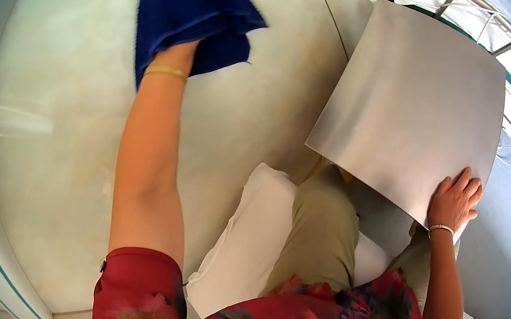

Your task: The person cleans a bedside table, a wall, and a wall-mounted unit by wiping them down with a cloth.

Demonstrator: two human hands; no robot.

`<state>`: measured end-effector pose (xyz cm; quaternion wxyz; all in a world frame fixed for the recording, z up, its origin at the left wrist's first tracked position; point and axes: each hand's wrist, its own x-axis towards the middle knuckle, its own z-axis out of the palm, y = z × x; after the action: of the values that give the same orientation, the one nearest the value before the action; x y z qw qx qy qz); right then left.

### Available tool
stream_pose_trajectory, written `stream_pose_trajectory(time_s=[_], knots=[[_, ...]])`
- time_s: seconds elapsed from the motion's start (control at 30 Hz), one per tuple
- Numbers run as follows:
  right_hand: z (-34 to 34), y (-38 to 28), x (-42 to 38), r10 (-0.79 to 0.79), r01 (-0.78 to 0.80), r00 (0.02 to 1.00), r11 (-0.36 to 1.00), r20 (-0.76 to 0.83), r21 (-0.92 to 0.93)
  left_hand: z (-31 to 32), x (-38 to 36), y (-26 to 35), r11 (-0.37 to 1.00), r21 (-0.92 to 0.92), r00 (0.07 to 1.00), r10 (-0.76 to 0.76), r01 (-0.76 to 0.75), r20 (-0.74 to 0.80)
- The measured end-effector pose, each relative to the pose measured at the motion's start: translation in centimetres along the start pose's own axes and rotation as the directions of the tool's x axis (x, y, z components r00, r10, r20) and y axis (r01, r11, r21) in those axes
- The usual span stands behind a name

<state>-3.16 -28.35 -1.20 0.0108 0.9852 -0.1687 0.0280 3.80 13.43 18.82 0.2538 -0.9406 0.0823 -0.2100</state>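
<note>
A dark blue cloth [192,4] lies against the pale mottled surface at the upper left. My left hand [180,56] reaches under it; only the wrist end shows, and the fingers are hidden by the cloth. On the lower right part of a grey metal panel [417,104] rests my right hand [457,199], close to the panel's edge. Its fingers are spread apart on the metal and nothing shows between them.
The pale surface [71,173] fills the left and middle. White fabric [244,236] lies beside my legs [321,227], which reach under the panel's near edge. Metal rails [497,20] and thin wires run along the upper right, above a blue-grey surface [508,241].
</note>
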Motion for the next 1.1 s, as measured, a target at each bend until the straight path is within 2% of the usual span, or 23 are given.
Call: stream_pose_trajectory(time_s=[0.2, 0.27, 0.37, 0.43, 0.53, 0.57, 0.63, 0.7, 0.77, 0.93, 1.1], knots=[[0.6, 0.2, -0.2, -0.004, 0.004, 1.000, 1.000, -0.006, -0.015, 8.5, 1.6, 6.6, 0.974, -0.228, 0.982, 0.032, 0.012, 0.187], [0.9, 0.6, 0.1, -0.006, 0.006, 1.000, 1.000, -0.005, -0.031, 10.2, 0.7, 8.8, 0.938, -0.336, 0.952, 0.027, 0.081, 0.305], [1.2, 0.7, 0.1, -0.012, 0.012, 1.000, 1.000, -0.006, -0.022, 10.9, -1.6, 11.3, 0.826, -0.492, 0.869, 0.005, 0.275, 0.494], [1.0, 0.6, 0.2, -0.010, 0.010, 1.000, 1.000, 0.015, -0.018, 10.0, -3.7, 12.5, 0.825, -0.490, 0.836, 0.039, 0.282, 0.548], [0.5, 0.3, 0.0, -0.007, 0.007, 1.000, 1.000, 0.029, -0.008, 8.0, -7.8, 13.3, 0.923, -0.361, 0.805, 0.110, 0.136, 0.583], [0.3, 0.2, -0.1, -0.013, 0.013, 1.000, 1.000, 0.023, 0.004, 10.1, -10.7, 12.5, 0.905, -0.411, 0.805, 0.158, 0.114, 0.572], [0.3, 0.3, 0.0, 0.001, -0.001, 0.999, 1.000, 0.039, -0.017, 8.7, -12.3, 12.0, 0.889, -0.449, 0.807, 0.197, 0.092, 0.557], [0.6, 0.5, -0.1, 0.003, -0.003, 0.999, 1.000, 0.043, -0.008, 3.7, -10.7, 12.2, 0.905, -0.426, 0.808, 0.243, 0.011, 0.537], [0.8, 0.3, 0.1, 0.016, -0.017, 0.999, 1.000, 0.035, 0.017, 1.3, -9.9, 10.8, 0.913, -0.404, 0.871, 0.246, -0.061, 0.426], [1.1, 0.8, -0.5, 0.009, -0.009, 0.999, 1.000, 0.032, 0.014, -4.1, -6.7, 4.6, 0.972, -0.196, 0.979, 0.156, -0.129, 0.128], [1.0, 0.5, -0.8, 0.017, -0.018, 0.999, 1.000, 0.044, 0.025, -8.0, -1.8, -1.1, 0.997, 0.040, 0.994, 0.062, -0.059, -0.086]])
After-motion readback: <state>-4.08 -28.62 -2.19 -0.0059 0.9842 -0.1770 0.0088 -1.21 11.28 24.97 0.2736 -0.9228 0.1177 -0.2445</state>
